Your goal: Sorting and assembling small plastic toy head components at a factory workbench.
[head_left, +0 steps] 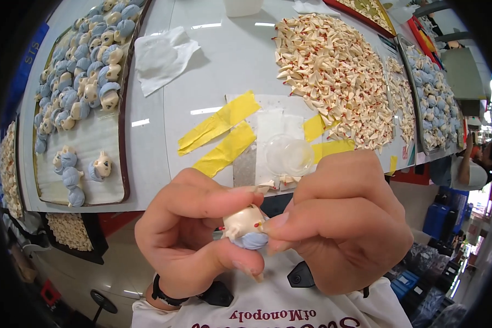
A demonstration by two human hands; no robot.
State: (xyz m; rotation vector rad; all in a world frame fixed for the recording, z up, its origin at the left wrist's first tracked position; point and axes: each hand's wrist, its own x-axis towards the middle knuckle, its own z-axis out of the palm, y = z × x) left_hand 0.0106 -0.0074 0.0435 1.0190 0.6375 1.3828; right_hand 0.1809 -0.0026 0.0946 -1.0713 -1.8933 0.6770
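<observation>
My left hand (175,232) holds a small doll head (245,223) between thumb and fingers, in front of my chest. The head is cream with blue moulded hair, and its hair side faces down toward me. Red spots show on both sides of it. Against its right side, the thumb and forefinger of my right hand (347,218) pinch a tiny red-tipped cream piece (258,224), mostly covered by the fingertips. Just beyond my hands, a clear round plastic dish (290,154) sits on white paper (270,124), with a few cream pieces beside it.
A tray (124,164) of blue-haired heads stands at left. A large heap of red-tipped cream pieces (339,82) covers the table's right, beside another tray of heads (434,104). Yellow tape strips (218,123) and a white cloth (165,57) lie on the table.
</observation>
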